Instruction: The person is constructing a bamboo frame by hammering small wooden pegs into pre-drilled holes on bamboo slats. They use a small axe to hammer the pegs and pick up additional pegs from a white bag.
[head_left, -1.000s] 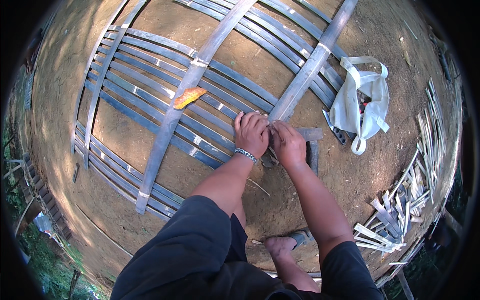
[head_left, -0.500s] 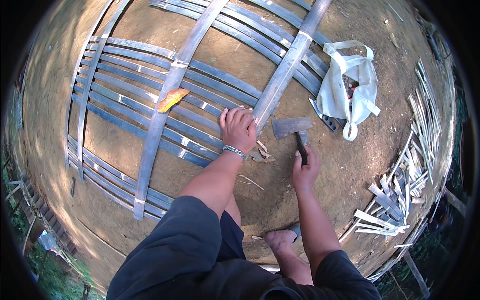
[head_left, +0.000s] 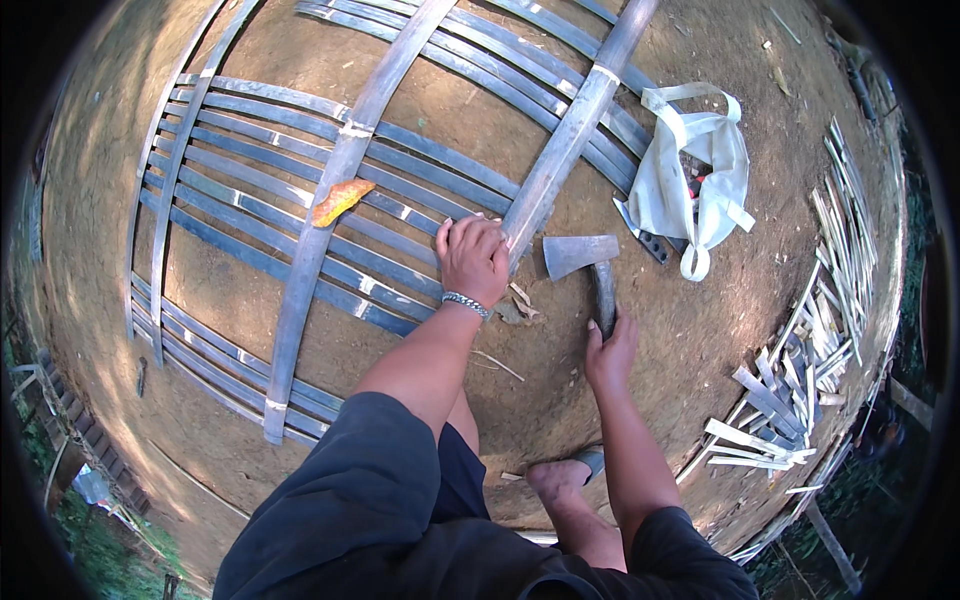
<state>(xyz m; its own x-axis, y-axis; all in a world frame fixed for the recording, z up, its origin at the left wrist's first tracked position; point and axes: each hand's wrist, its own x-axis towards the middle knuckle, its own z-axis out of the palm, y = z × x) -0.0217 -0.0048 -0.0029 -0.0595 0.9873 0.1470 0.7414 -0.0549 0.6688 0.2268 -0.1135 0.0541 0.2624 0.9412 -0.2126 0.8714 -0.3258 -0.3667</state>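
Note:
A lattice of dark split-bamboo slats (head_left: 235, 150), crossed by wider bamboo strips (head_left: 335, 180), lies on the bare earth. At its near right edge my left hand (head_left: 473, 262), with a chain bracelet on its wrist, is closed over a slat beside the end of the right wide strip (head_left: 575, 130). The fingertips' undersides are hidden. To the right, my right hand (head_left: 612, 357) grips the lower handle of a hatchet (head_left: 582, 255). Its broad metal head points left, just right of that strip's end and apart from it. An orange-yellow wedge-shaped piece (head_left: 342, 202) rests on the middle strip.
A white bag (head_left: 700, 175) with handle loops stands right of the lattice, a dark flat tool with holes (head_left: 652, 246) partly beneath it. Split bamboo offcuts (head_left: 785, 400) are heaped at the right. Dry leaf scraps (head_left: 515, 308) lie near my left hand. My foot (head_left: 560, 478) is below.
The hatchet has turned in my right hand: the flat of its head and more of its handle now show. My right hand has shifted slightly toward me. My left hand stays on the slat.

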